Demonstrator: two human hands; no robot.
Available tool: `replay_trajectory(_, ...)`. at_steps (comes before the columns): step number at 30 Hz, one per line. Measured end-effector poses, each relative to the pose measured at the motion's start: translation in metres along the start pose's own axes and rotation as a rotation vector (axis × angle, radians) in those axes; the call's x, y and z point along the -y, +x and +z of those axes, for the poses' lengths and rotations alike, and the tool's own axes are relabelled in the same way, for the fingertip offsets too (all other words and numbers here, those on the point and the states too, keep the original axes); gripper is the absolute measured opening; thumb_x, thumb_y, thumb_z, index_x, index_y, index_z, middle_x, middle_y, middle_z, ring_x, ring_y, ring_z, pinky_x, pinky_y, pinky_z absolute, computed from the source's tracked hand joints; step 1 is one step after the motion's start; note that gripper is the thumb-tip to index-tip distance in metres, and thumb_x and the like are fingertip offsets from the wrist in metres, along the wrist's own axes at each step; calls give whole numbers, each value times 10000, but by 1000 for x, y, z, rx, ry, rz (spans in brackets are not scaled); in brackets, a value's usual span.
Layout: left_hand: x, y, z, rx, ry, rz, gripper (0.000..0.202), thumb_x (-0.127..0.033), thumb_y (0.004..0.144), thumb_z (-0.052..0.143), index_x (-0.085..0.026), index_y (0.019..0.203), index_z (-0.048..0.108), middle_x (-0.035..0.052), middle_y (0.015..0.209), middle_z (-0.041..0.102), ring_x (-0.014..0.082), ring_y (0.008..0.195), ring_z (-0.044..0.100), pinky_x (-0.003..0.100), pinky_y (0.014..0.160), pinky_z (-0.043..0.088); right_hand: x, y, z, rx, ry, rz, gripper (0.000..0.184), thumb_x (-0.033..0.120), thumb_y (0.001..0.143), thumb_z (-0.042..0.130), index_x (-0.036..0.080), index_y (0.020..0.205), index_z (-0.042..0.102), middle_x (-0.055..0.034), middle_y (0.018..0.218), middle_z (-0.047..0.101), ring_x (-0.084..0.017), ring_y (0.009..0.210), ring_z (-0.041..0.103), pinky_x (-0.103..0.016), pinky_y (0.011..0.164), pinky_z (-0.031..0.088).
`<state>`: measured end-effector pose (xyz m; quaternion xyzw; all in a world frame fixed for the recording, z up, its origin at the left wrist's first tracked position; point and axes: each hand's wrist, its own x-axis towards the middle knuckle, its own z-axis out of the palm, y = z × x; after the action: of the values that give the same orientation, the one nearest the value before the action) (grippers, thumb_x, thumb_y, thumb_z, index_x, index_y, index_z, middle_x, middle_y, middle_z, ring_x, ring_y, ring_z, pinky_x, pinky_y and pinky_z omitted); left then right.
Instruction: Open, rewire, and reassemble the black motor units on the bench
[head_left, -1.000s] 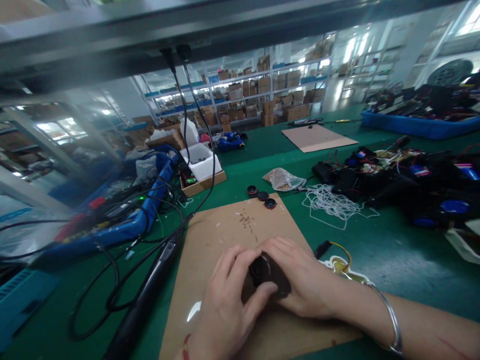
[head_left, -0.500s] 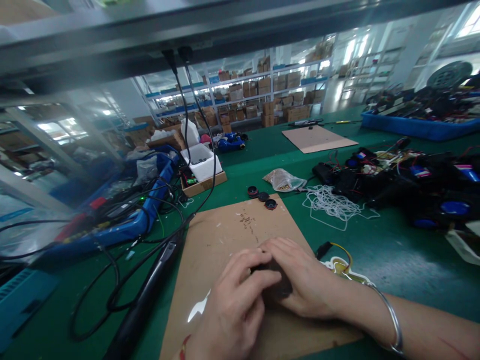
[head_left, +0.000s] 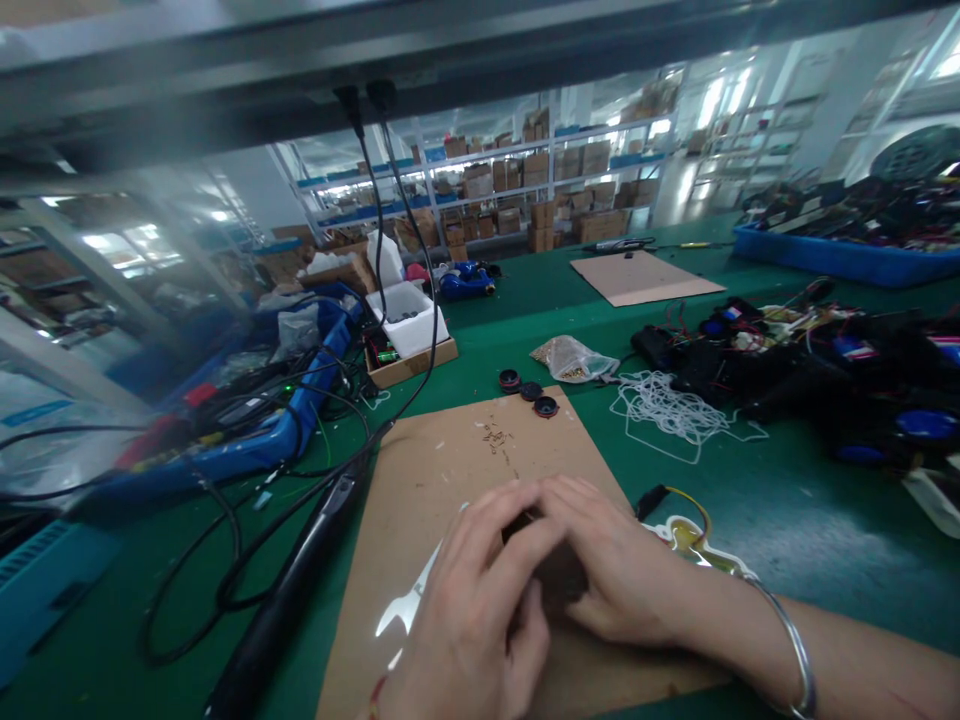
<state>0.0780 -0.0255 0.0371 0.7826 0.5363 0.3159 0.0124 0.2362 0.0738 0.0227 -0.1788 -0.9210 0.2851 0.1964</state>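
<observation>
Both my hands rest together on a brown cardboard sheet near the table's front edge. My left hand lies over a small black part, its fingers curled across the top. From the right, my right hand cups the same part; a silver bangle sits on that wrist. Most of the part is hidden under the fingers. Tiny screws lie scattered on the cardboard just beyond my hands.
A black electric screwdriver with cables lies left of the cardboard. Three small black wheels, a plastic bag and white string sit behind it. Black toy-car parts crowd the right, blue trays the edges.
My left hand has slid forward over the black part, covering it almost fully. The right hand has barely moved. The camera has shifted slightly.
</observation>
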Motion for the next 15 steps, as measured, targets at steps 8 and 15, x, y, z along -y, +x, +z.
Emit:
replay_trajectory(8,1,-2,-2,27,-43,-47,413,-55,838,455,-244,1203,487,61,1254,519,204,1173,485,374,978,444,4,2,-3,14,-9,31,378,144,662,581,139,1036,524,-126,1027,557,-276,966,488,-454,875,411)
replay_trajectory(15,2,-1,-1,-113,79,-145,291,-321,850,624,-184,1087,525,73,927,622,215,841,610,336,714,542,4,1,-2,16,2,17,364,176,711,576,159,1071,523,-108,1024,564,-263,948,493,-437,863,416)
